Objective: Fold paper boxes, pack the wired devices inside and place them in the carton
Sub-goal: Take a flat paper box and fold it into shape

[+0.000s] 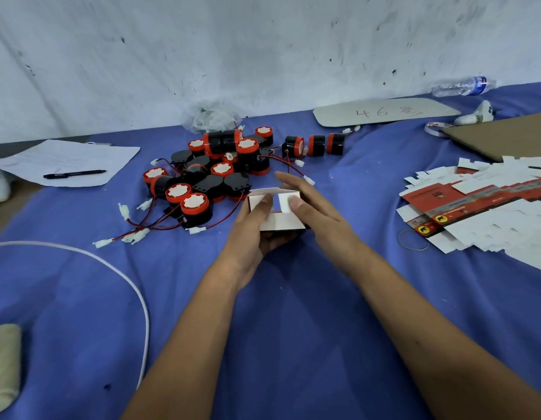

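Your left hand fingers clamp the half-folded paper box mid-table | right hand fingers straight, thumb pressing a flap | wired devices unpacked behind it | flat boxes still waiting.

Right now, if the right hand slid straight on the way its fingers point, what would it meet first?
The right hand points up and left, away from the person, over the box. Next in line is probably the pile of devices, likely a red wire at its near edge; depth is unclear.
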### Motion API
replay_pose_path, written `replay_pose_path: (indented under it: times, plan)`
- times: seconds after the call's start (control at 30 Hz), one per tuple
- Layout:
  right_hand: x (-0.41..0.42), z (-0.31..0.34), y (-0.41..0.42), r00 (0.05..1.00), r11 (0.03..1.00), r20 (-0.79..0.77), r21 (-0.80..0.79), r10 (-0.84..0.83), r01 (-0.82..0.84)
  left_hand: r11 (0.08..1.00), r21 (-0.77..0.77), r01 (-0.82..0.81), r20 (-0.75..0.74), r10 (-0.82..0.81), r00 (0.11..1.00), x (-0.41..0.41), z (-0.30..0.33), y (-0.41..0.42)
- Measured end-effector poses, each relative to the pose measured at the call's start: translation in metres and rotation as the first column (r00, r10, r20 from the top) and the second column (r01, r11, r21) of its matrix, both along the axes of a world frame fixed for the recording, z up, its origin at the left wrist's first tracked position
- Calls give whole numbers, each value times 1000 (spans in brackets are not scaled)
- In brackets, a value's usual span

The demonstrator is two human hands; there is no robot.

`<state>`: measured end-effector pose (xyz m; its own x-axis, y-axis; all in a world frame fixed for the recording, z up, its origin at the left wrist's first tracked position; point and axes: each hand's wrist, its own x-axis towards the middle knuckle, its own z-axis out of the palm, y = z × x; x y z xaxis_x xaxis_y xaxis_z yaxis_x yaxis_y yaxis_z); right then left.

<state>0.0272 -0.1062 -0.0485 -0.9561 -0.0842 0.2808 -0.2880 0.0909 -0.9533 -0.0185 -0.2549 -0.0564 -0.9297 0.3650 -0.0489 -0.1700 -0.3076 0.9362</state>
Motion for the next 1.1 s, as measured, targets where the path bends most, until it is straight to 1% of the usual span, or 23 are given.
replay_pose_path:
  times: [0.03,0.1,0.2,0.27,0.33,0.4,0.47,0.53,0.6,0.67,0.73,0.83,0.87,0.93,1.0,1.03,1.07,1.1]
  plan:
    - [-3,-1,0,999,1000,-28,2,-27,27,1000,-15,24,-10,-24,1000,0,0,-1]
    - [-10,-3,1,992,990,-86,92,-96,104,997,-70,43,-38,-46,998,0,0,-1]
    - [-13,-12,5,959,949,-194,199,-207,245,992,-126,7,-110,-21,994,1,1,0]
    - [-16,-15,7,916,897,-300,271,-267,350,992,-114,-56,-191,34,981,4,2,2]
    - [-19,-15,8,877,850,-387,320,-286,418,995,-47,-83,-212,72,975,6,5,3]
    - [-19,-15,7,872,839,-417,351,-257,415,995,46,-92,-155,98,983,6,8,2]
    - [-16,-15,5,901,847,-392,402,-186,349,991,69,-112,-119,119,986,4,9,-1]
    - [-13,-15,2,949,859,-303,458,-92,230,990,18,-137,-145,138,980,1,9,-2]
    - [-8,-13,0,971,875,-239,464,-25,136,982,-52,-180,-205,166,965,0,8,-2]
    - [-4,-8,-2,974,897,-227,432,6,95,964,-116,-240,-292,198,936,-3,6,-3]
    - [-3,-3,-3,976,924,-215,378,26,59,947,-174,-269,-371,190,909,-5,5,-4]
    - [-5,-3,-5,982,955,-187,286,-22,76,903,-289,-316,-497,141,856,-6,0,-5]
    - [-6,-5,-6,984,961,-170,260,-49,93,884,-312,-348,-548,132,826,-5,-1,-5]
    - [-8,-7,-8,988,977,-112,178,-101,120,859,-311,-407,-658,115,745,-4,-2,-6]
    - [-9,-6,-8,989,990,-55,28,-137,139,837,-308,-452,-780,50,624,-2,-2,-6]
    - [-9,-5,-8,988,988,-37,-48,-152,150,834,-310,-456,-817,12,577,-1,-3,-5]
    - [-10,-4,-6,987,981,-19,-107,-162,159,838,-317,-445,-830,-17,558,0,-3,-3]
    - [-10,-3,-5,987,976,3,-151,-160,158,845,-324,-426,-828,-35,560,1,-3,-1]
